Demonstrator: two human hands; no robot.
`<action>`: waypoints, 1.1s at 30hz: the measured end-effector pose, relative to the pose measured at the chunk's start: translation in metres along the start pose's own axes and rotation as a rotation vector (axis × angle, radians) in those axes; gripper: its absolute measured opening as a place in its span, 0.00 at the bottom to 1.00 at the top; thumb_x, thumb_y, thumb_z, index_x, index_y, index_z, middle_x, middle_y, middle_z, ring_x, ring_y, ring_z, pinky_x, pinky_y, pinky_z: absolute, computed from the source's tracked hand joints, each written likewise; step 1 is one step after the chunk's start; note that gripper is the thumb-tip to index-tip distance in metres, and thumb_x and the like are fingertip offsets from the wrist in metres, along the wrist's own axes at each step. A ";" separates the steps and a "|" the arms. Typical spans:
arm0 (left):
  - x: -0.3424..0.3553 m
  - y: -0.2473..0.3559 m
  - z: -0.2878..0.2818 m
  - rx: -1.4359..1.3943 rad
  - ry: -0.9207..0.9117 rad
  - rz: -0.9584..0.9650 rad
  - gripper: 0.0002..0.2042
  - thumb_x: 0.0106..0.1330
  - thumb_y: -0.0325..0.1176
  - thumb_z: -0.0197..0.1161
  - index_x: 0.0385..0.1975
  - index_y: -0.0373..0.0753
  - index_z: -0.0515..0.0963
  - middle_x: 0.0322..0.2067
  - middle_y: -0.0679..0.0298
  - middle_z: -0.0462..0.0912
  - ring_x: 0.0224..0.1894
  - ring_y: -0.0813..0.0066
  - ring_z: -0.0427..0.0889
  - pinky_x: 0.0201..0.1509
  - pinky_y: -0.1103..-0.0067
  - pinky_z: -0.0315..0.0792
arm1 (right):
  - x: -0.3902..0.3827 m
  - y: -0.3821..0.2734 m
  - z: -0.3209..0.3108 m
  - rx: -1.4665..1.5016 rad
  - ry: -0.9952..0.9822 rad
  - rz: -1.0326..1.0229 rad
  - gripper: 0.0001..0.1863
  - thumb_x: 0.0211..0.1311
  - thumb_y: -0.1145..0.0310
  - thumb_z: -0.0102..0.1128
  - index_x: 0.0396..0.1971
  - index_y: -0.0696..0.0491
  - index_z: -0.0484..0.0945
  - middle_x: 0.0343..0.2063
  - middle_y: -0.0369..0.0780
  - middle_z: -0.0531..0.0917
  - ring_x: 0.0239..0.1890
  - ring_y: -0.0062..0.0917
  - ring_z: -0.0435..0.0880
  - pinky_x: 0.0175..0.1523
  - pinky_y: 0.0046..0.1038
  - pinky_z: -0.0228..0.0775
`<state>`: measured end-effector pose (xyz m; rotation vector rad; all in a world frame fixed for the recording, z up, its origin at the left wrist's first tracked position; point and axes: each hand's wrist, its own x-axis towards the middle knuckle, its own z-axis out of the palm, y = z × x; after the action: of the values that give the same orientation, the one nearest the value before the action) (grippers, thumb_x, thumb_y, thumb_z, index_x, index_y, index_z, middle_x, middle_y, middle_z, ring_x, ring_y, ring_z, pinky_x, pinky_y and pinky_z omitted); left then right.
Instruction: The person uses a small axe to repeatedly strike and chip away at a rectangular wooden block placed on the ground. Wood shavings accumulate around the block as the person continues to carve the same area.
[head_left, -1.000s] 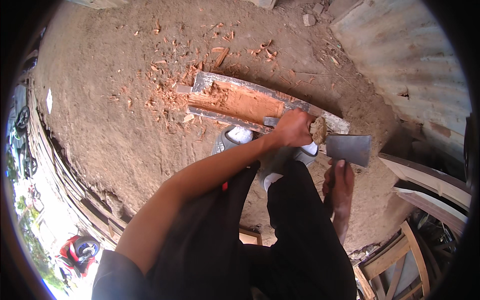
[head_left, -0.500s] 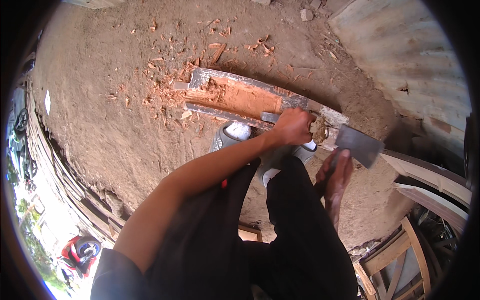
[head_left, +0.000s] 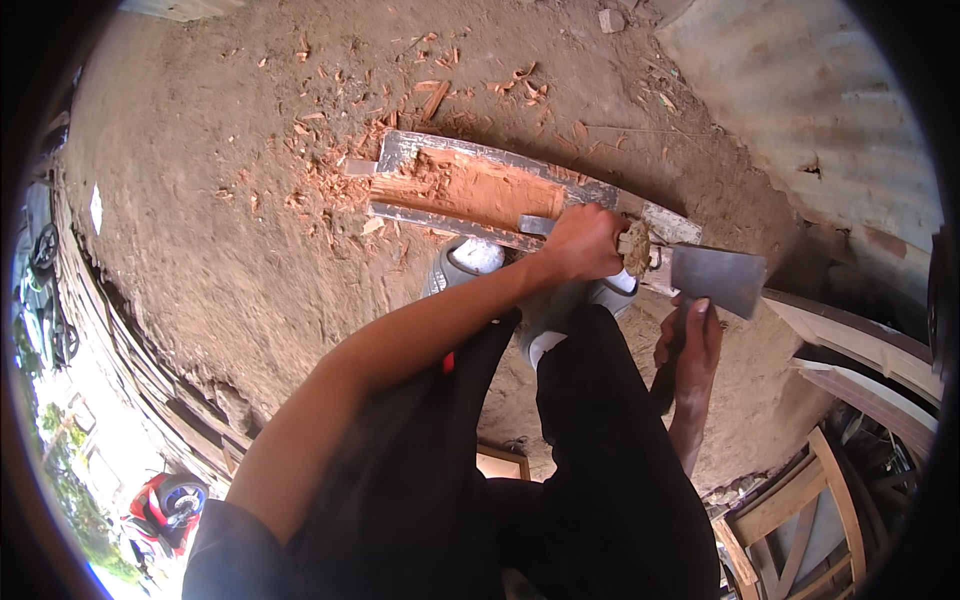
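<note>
The left grip (head_left: 585, 243) clasps a chisel (head_left: 535, 225) over hollowed wood (head_left: 485, 190), while the right grip (head_left: 697, 350) clasps a flat metal tool (head_left: 718, 280).

Board (head_left: 490, 190) on grnd (head_left: 230, 280); chisel (head_left: 536, 225) over R half, hand tool (head_left: 718, 279) by R end; shavings (head_left: 325, 155) past L end & far edge.

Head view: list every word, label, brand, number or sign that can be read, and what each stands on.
No text can be read.
Chisel, broad-bladed metal tool, hollowed wooden piece: no lettering visible.
Gray left shoe: pale side mark, too small to make out.
Red motorbike: too small to tell.
</note>
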<state>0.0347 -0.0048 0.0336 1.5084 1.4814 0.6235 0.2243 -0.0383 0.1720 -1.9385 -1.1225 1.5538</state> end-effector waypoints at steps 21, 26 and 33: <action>-0.017 -0.015 -0.002 0.225 -0.202 0.108 0.12 0.53 0.39 0.68 0.36 0.46 0.87 0.31 0.51 0.88 0.40 0.51 0.88 0.48 0.60 0.79 | 0.007 0.020 0.008 -0.041 -0.040 0.156 0.25 0.82 0.45 0.40 0.45 0.54 0.73 0.20 0.33 0.70 0.14 0.16 0.68 0.19 0.22 0.60; -0.017 -0.006 -0.002 0.103 -0.143 0.171 0.12 0.51 0.41 0.70 0.31 0.43 0.85 0.29 0.54 0.87 0.36 0.52 0.88 0.42 0.62 0.79 | -0.003 0.010 0.000 0.026 -0.002 0.146 0.26 0.81 0.43 0.41 0.46 0.53 0.72 0.19 0.33 0.70 0.13 0.16 0.66 0.18 0.22 0.58; -0.008 0.009 0.012 -0.127 0.116 0.292 0.11 0.45 0.35 0.71 0.27 0.37 0.82 0.26 0.51 0.84 0.31 0.46 0.84 0.36 0.60 0.77 | -0.011 -0.001 -0.010 0.022 -0.016 0.117 0.27 0.82 0.43 0.38 0.47 0.55 0.72 0.20 0.34 0.70 0.14 0.17 0.68 0.20 0.22 0.61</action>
<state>0.0482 -0.0143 0.0375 1.6241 1.2883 0.9750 0.2322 -0.0446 0.1826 -2.0127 -1.0110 1.6373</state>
